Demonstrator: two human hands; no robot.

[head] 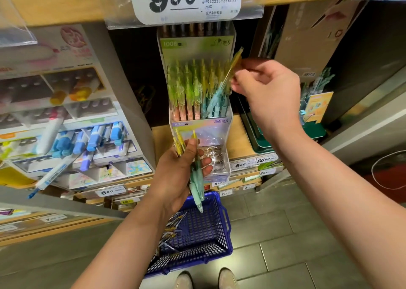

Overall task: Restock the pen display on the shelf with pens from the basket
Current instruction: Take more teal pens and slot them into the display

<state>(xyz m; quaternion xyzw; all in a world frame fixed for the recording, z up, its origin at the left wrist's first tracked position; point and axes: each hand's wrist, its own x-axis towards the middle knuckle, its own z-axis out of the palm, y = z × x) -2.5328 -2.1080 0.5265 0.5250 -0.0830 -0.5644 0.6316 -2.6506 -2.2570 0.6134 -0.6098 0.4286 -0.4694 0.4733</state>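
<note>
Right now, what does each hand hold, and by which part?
The right hand pinches one yellow-and-blue pen near its yellow upper end. The left hand grips a bundle of pens around their middle, yellow tops up.

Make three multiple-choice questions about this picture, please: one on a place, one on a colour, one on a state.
1. Where does the basket stand?
A. on the shelf
B. on the floor
C. on a chair

2. What colour is the basket?
A. blue
B. red
C. green

3. What does the right hand do?
A. hangs empty
B. presses a price tag
C. pinches one pen at the display

Answers:
1 B: it sits on the floor tiles, just ahead of the shoes.
2 A: its mesh walls are blue.
3 C: thumb and fingers pinch a single pen whose lower end is among the display's pens, while the left hand grips a bunch of pens.
</note>
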